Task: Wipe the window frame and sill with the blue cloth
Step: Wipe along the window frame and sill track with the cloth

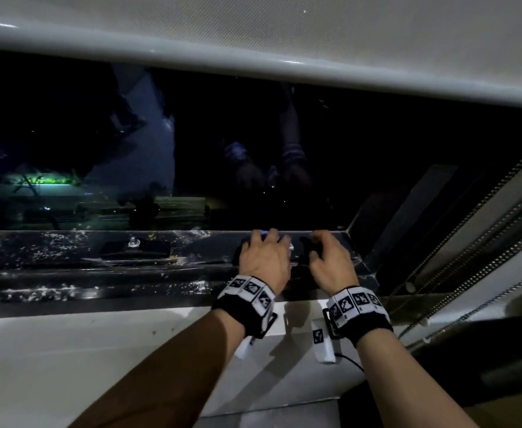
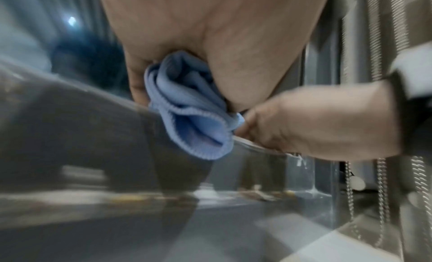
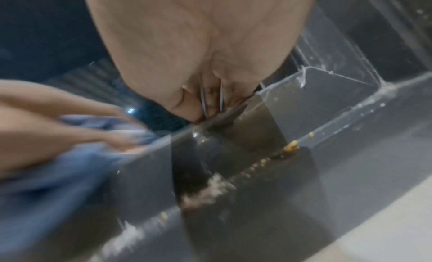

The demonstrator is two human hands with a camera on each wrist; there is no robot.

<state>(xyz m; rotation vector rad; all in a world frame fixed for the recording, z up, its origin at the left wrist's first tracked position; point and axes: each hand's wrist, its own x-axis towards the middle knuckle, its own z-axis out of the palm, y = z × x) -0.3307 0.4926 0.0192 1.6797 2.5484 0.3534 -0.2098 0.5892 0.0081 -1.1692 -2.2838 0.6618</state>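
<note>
The blue cloth [image 2: 194,114] is bunched in my left hand [image 1: 265,257], whose fingers curl round it and press it on the dark window frame [image 1: 99,257] just below the glass. In the head view only a speck of the cloth [image 1: 264,232] shows past the fingers. The right wrist view shows the cloth [image 3: 58,164] and left hand [image 3: 46,118] blurred. My right hand [image 1: 330,257] sits just to the right, fingers curled over the frame's upper ridge [image 3: 233,109], close to the cloth's edge. The white sill [image 1: 68,350] lies below my wrists.
Pale dust and yellowish crumbs [image 3: 205,190] speckle the frame's channels. A small screw knob [image 1: 133,242] stands on the frame at the left. Bead chains [image 1: 469,242] hang at the right beside the frame's corner. The roller blind's bottom bar [image 1: 253,60] spans overhead.
</note>
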